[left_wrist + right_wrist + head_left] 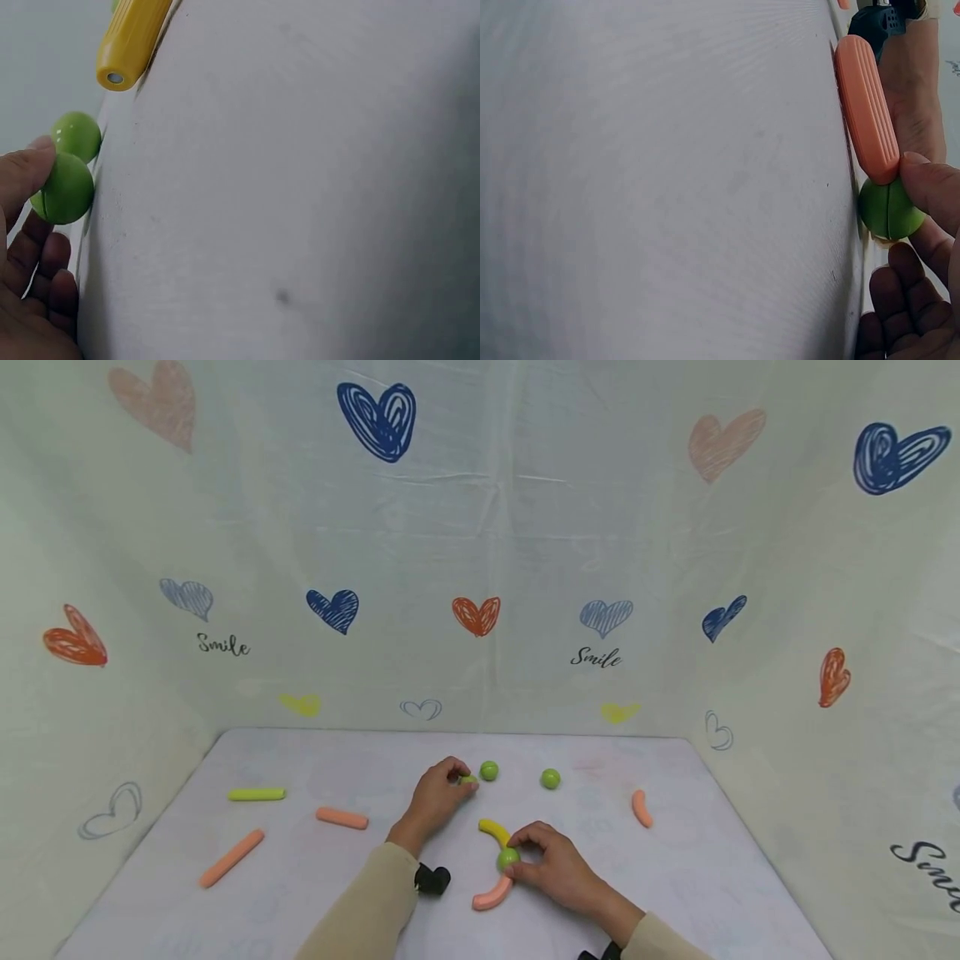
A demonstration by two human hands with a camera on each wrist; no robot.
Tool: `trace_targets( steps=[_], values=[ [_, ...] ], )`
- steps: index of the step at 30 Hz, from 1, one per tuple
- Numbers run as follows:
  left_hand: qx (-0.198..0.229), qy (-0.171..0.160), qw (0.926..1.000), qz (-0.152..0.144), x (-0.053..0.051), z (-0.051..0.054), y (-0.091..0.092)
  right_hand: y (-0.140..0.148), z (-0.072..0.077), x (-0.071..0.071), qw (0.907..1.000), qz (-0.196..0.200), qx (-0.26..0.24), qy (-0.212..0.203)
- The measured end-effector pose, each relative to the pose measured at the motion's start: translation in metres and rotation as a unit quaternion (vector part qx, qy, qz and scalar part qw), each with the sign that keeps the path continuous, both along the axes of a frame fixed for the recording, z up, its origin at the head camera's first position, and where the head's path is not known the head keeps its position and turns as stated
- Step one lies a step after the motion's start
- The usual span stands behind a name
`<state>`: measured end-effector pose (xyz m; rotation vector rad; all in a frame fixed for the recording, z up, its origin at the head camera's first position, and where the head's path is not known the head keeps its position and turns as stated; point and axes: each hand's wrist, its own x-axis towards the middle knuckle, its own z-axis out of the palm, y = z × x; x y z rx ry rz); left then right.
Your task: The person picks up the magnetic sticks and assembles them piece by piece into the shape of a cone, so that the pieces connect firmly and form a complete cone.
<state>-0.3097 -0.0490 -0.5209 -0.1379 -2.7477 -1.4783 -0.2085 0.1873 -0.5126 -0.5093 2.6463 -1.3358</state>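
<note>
My left hand (433, 797) pinches a green ball (67, 191) between thumb and fingers, low over the table. Just past it is a second green ball (77, 136). Nearer to me, my right hand (558, 868) grips another green ball (508, 859) with thumb and fingertips. A curved yellow stick (494, 832) meets that ball on the far side, and a curved orange stick (492, 894) meets it on the near side. In the left wrist view the yellow stick (133, 45) shows a round metal spot in its free end. The ridged orange stick (866, 109) lies on the table.
One more green ball (551, 778) sits at the back, with a curved orange stick (642, 808) to its right. On the left lie a straight lime stick (257, 794) and two straight orange ones, a short one (342, 817) and a longer one (232, 858). Printed cloth surrounds the table (720, 877).
</note>
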Motion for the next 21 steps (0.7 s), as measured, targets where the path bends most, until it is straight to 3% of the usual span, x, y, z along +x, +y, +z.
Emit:
trace_targets(
  steps=[10,16,21],
  values=[
    [-0.047,0.007,0.9986,-0.024,0.008,0.002,-0.005,0.000,-0.001,0.001,1.0000,-0.002,0.000,-0.003],
    [-0.046,0.006,0.9988,-0.017,0.015,0.004,-0.009,0.001,-0.003,0.000,0.9999,0.001,0.006,0.008],
    [-0.055,0.016,0.9979,-0.029,0.025,0.008,-0.014,0.002,-0.004,0.000,0.9998,-0.001,0.008,0.017]
  ],
)
